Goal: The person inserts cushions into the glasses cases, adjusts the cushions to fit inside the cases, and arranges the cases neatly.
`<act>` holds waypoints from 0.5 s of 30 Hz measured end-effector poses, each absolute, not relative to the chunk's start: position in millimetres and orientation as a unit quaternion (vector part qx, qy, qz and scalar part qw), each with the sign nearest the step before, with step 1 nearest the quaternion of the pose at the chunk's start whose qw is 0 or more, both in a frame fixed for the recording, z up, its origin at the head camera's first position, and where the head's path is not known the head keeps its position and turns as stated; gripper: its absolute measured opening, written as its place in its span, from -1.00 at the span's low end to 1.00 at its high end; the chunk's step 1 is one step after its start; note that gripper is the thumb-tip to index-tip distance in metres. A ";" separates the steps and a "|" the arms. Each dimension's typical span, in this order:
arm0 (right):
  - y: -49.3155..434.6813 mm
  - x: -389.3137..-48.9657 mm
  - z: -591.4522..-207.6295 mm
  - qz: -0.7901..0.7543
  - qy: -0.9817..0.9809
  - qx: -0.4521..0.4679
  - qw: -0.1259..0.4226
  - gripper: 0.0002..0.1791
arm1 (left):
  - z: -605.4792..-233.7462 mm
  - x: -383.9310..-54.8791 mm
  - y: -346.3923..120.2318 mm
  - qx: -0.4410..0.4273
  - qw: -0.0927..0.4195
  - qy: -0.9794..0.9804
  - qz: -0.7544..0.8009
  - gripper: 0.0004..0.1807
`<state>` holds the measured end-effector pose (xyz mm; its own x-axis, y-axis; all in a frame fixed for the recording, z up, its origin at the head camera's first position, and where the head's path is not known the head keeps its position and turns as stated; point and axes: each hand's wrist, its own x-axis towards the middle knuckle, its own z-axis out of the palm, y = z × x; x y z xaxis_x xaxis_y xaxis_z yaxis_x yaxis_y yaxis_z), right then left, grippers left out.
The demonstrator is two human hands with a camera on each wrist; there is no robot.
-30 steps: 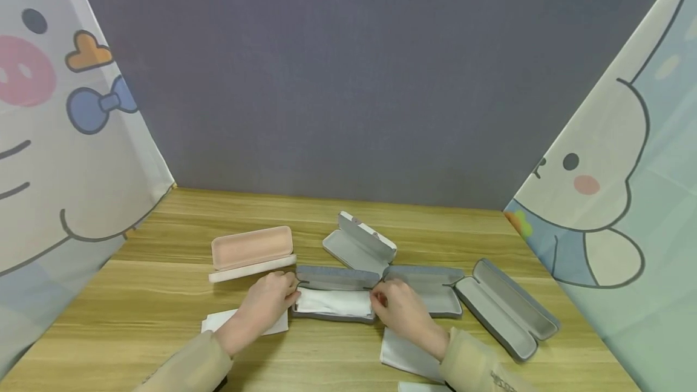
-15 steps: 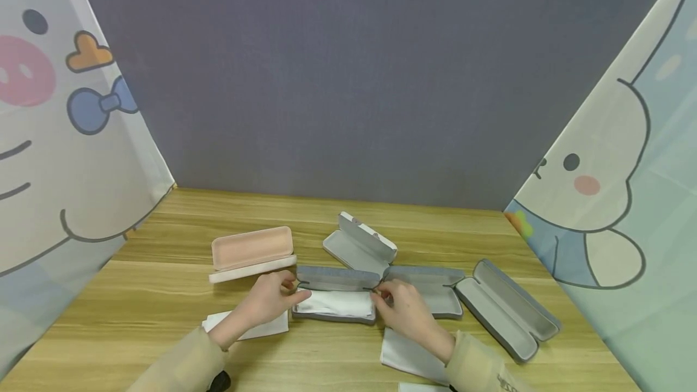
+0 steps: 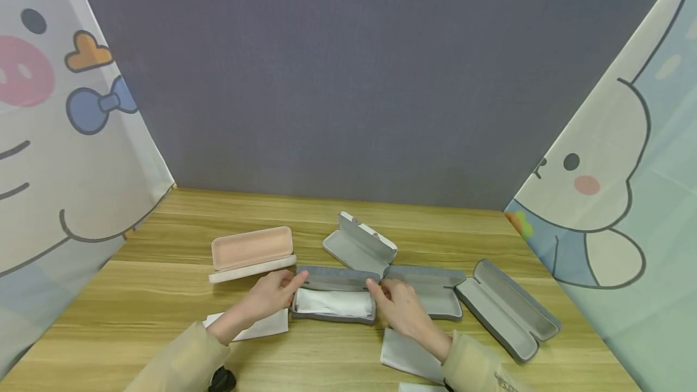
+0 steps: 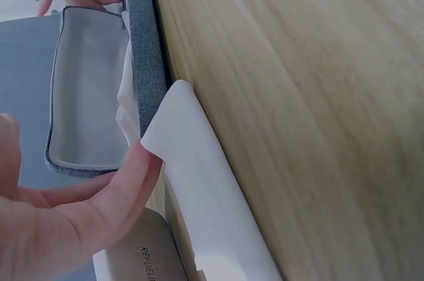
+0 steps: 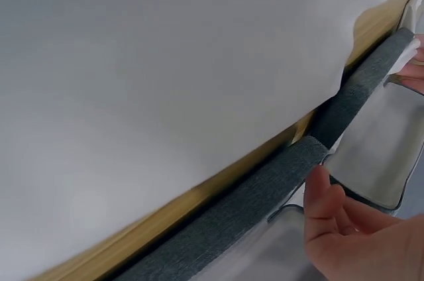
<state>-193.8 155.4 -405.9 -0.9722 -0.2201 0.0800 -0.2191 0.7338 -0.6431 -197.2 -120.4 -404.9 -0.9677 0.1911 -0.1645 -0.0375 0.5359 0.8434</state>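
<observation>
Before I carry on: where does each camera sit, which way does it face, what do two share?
Head: on the person's head, facing forward and down at the table; shows both sleeves, left-hand grip, right-hand grip.
Left wrist: on that wrist, looking past the left-hand grip along a grey case; part of the right-hand grip shows beyond.
Right wrist: on that wrist, facing a white cloth and the grey case; right-hand grip near, left-hand grip at the edge.
Shared: both wrist views show that grey case, from opposite ends.
</observation>
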 end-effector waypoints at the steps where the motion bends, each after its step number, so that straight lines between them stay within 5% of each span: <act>1: 154.5 -194.0 -405.4 -0.343 0.932 -0.113 0.001 -0.44 | -404.7 -197.2 -120.2 0.040 0.120 0.866 0.483 -0.29; 15: 147.4 -197.6 -399.1 -0.373 0.923 -0.080 0.043 -0.40 | -401.2 -196.9 -116.6 0.016 0.124 0.854 0.505 -0.28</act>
<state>-197.6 147.4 -399.1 -0.9836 -0.1793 -0.0204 -0.1147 0.7084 -0.6965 -196.9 -116.6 -401.2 -0.9685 0.1527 -0.1966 -0.0985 0.4899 0.8662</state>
